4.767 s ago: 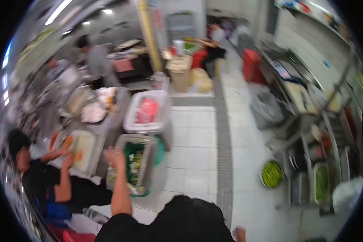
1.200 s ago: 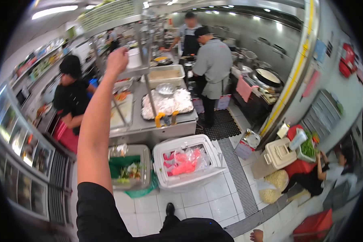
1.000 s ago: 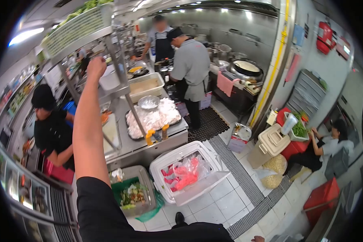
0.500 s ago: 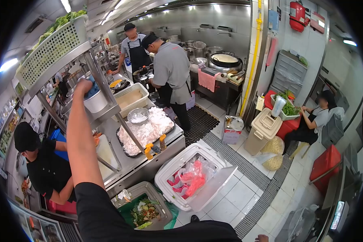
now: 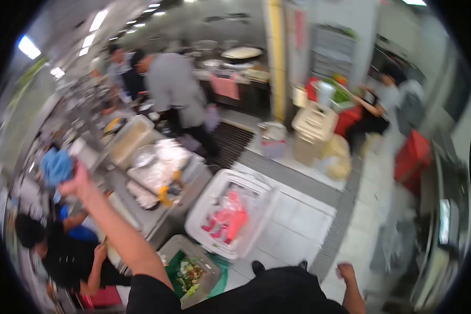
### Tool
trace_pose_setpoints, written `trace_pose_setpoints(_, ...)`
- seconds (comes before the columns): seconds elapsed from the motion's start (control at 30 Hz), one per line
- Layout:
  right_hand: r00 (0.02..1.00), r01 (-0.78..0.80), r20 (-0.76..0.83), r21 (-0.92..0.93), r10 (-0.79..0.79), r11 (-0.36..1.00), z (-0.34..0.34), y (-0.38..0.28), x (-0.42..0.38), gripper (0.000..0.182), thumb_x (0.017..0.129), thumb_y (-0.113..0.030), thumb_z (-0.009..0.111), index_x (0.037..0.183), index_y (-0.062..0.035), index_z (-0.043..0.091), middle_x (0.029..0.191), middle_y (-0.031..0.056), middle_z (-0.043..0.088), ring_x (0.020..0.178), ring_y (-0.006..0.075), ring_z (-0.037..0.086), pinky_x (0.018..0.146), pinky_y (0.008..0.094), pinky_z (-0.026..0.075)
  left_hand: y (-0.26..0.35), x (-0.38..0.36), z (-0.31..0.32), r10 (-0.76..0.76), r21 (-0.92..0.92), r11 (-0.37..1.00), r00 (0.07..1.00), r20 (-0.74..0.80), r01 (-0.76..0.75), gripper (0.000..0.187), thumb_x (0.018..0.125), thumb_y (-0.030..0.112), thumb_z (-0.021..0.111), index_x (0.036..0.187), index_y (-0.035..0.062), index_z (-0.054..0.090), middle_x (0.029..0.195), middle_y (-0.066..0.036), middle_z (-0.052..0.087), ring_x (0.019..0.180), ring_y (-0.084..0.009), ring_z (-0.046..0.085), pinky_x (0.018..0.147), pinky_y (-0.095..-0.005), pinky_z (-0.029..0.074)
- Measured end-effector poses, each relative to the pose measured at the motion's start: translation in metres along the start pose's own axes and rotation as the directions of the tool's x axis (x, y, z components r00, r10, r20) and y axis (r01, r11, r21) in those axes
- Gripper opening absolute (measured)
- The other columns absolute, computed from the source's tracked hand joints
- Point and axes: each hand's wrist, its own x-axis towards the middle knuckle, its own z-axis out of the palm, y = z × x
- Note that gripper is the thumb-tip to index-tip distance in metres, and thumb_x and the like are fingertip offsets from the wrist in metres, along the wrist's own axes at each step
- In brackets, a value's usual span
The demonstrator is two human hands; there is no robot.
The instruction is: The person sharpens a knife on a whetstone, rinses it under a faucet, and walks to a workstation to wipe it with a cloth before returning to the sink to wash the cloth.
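Note:
At the left, my left hand (image 5: 76, 182) holds a blue cloth (image 5: 57, 166), out over the steel counter (image 5: 153, 217). The cloth is bunched up and blurred. My right hand (image 5: 345, 270) hangs low at the right, over the floor, with its fingers curled; whether anything is in them is too blurred to tell. On the counter lies a tray of pale raw meat (image 5: 159, 172) with a metal bowl (image 5: 145, 156) on it. Beside it stands a white basket (image 5: 132, 140).
An open white bin (image 5: 196, 220) with pink plastic inside stands below the counter, next to a grey scrap bin (image 5: 210, 277). One co-worker (image 5: 63, 256) is at lower left, two people (image 5: 174, 86) work at the back, another person (image 5: 374, 110) sits at right.
My left hand has come down and left from the raised shelf with the blue cloth, now clear of the metal pot. My right hand shows more. The view has shifted and blurred.

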Motion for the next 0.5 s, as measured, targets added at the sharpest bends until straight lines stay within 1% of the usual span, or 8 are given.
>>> trace_pose_setpoints(0.03,0.994,0.017,-0.107,0.041,-0.013,0.999,-0.005,0.061,-0.027,0.026,0.083,-0.025,0.060,0.079,-0.0001,0.068,0.066,0.0090,0.064,0.055,0.0203,0.060,0.052,0.0355,0.049,-0.033,-0.032,0.017,0.065,0.097,0.994,0.985,-0.157,-0.051,0.035,0.089,0.032,0.053,0.107,0.0063,0.067,0.100,-0.007,0.070,0.086,-0.0246,0.067,0.079,-0.0391,0.053)
trace_pose_setpoints(0.07,0.997,0.026,-0.068,-0.006,-0.026,1.000,-0.008,0.010,-0.015,0.031,0.084,-0.030,0.058,0.079,-0.0009,0.068,0.067,0.0098,0.065,0.056,0.0198,0.060,0.052,0.0364,0.048,-0.067,-0.065,0.035,0.136,0.214,0.974,0.945,-0.296,-0.073,0.037,0.090,0.035,0.052,0.108,0.0071,0.067,0.104,-0.008,0.069,0.090,-0.0246,0.067,0.082,-0.0401,0.052)
trace_pose_setpoints(0.13,0.999,-0.003,-0.035,-0.021,0.002,1.000,-0.020,0.028,-0.016,0.032,0.086,-0.031,0.057,0.081,-0.0018,0.067,0.071,0.0096,0.066,0.059,0.0190,0.061,0.053,0.0346,0.050,-0.132,-0.132,0.035,-0.092,0.189,0.971,0.960,-0.266,0.145,0.039,0.091,0.040,0.053,0.110,0.0086,0.067,0.111,-0.009,0.069,0.096,-0.0251,0.066,0.087,-0.0405,0.051)
trace_pose_setpoints(0.2,0.978,-0.199,0.007,0.318,0.207,0.927,-0.034,0.025,-0.030,0.027,0.090,-0.030,0.059,0.099,-0.0070,0.068,0.083,0.0055,0.068,0.064,0.0152,0.062,0.055,0.0305,0.052,-0.208,-0.225,0.042,-0.519,-0.149,0.842,0.854,0.038,0.519,0.036,0.091,0.037,0.055,0.110,0.0084,0.067,0.110,-0.008,0.069,0.095,-0.0240,0.067,0.084,-0.0372,0.052)
trace_pose_setpoints(0.27,0.971,-0.202,-0.028,0.421,0.236,0.884,-0.050,0.041,-0.039,0.029,0.091,-0.032,0.061,0.106,-0.0079,0.067,0.087,0.0053,0.068,0.066,0.0143,0.063,0.055,0.0309,0.053,-0.286,-0.334,0.054,-0.596,-0.119,0.782,0.680,-0.427,0.612,0.035,0.091,0.032,0.051,0.112,0.0089,0.066,0.104,-0.006,0.070,0.092,-0.0240,0.067,0.084,-0.0408,0.053)
trace_pose_setpoints(0.33,0.953,-0.240,-0.025,0.548,0.302,0.801,-0.063,0.073,-0.044,0.030,0.092,-0.033,0.062,0.110,-0.0081,0.066,0.089,0.0051,0.068,0.068,0.0144,0.064,0.057,0.0309,0.053,-0.346,-0.449,0.030,-0.871,-0.224,0.478,0.491,0.005,0.849,0.032,0.090,0.028,0.048,0.110,0.0099,0.066,0.101,-0.007,0.070,0.090,-0.0224,0.068,0.085,-0.0395,0.055)
trace_pose_setpoints(0.4,0.920,-0.309,-0.014,0.587,0.392,0.748,-0.087,0.100,-0.053,0.031,0.093,-0.032,0.061,0.111,-0.0068,0.065,0.090,0.0054,0.068,0.071,0.0159,0.065,0.060,0.0311,0.053,-0.395,-0.546,0.066,-0.779,-0.236,0.421,0.216,-0.589,0.876,0.029,0.089,0.026,0.046,0.105,0.0105,0.064,0.095,-0.006,0.069,0.080,-0.0197,0.066,0.070,-0.0356,0.054)
trace_pose_setpoints(0.5,0.878,-0.373,-0.012,0.609,0.478,0.700,-0.121,0.142,-0.061,0.032,0.093,-0.032,0.061,0.111,-0.0063,0.065,0.090,0.0055,0.068,0.071,0.0159,0.064,0.060,0.0308,0.052,-0.442,-0.636,0.079,-0.747,-0.099,0.192,0.080,-0.660,0.976,0.028,0.092,0.032,0.044,0.099,0.0098,0.061,0.086,-0.004,0.066,0.063,-0.0175,0.059,0.051,-0.0301,0.046)
